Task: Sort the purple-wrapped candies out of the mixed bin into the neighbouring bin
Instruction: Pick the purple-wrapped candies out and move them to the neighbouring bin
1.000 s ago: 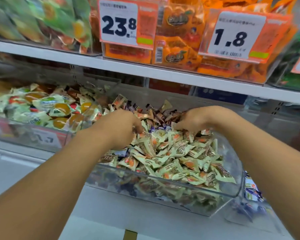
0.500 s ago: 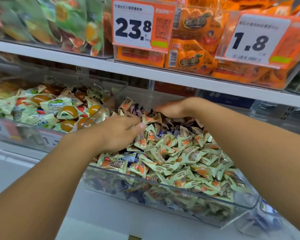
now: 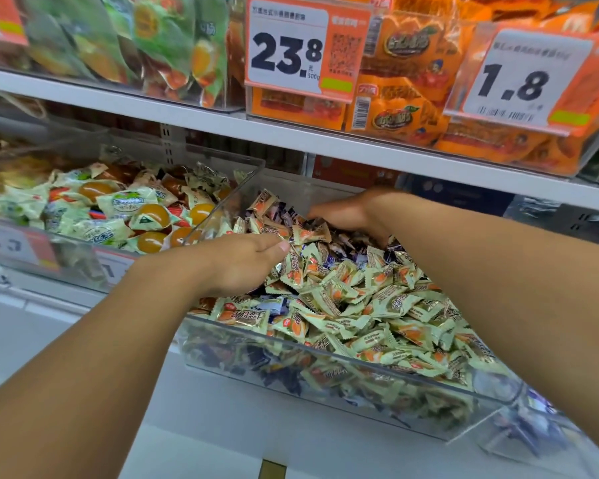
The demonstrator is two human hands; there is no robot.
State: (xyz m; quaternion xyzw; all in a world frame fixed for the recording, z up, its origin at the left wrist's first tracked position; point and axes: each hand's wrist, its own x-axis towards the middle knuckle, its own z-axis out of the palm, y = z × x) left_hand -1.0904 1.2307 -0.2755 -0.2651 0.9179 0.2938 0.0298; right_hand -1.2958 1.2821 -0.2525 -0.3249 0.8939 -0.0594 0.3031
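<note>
A clear mixed bin (image 3: 325,344) in the middle holds pale green wrapped candies (image 3: 377,305), with purple-wrapped candies (image 3: 328,261) showing among them toward the back. My left hand (image 3: 239,264) lies palm down on the left side of the pile. Its thumb is straight and its fingers curl down into the candies. My right hand (image 3: 346,212) reaches to the bin's back, knuckles up, fingers bent into the pile. What either hand holds is hidden. A neighbouring bin (image 3: 533,430) at the lower right shows purple wrappers through its blurred wall.
Left of the mixed bin, another clear bin (image 3: 222,205) holds jelly cups and pale wrappers. A white shelf edge (image 3: 325,143) runs overhead with orange price tags (image 3: 301,50) and snack bags. A white ledge (image 3: 222,426) lies below the bins.
My right hand has moved from the middle of the pile to the bin's back. My left hand has slid a little right and forward over the candies. The view has shifted closer.
</note>
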